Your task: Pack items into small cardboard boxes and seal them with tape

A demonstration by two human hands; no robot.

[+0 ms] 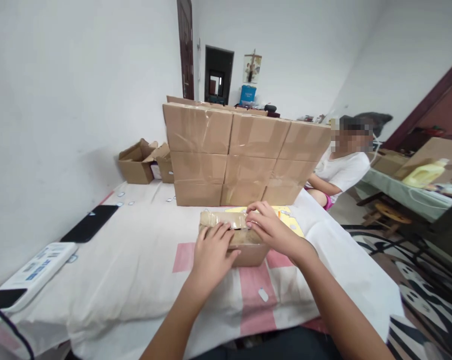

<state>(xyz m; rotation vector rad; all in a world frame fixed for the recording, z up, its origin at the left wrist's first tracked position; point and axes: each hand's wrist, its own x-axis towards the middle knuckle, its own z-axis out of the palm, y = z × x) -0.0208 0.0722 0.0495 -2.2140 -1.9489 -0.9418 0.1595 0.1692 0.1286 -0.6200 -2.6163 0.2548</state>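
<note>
A small cardboard box [250,256] sits before me on the cloth-covered surface, its far flap [216,218] standing partly up and strips of clear tape on its top. My left hand [215,250] grips the left side of the box, fingers over the top edge and thumb against the near face. At the upper right of the box, my right hand [273,229] has its fingers bent onto the end of the flap. The right fingertips are partly hidden, so their exact hold is hard to see.
Behind the box rises a wall of stacked, taped cartons [226,165]. Two opened cartons [135,167] stand to its left. A white packet [38,272] and a black flat object [88,225] lie at left. Another person [344,170] sits beyond the right edge.
</note>
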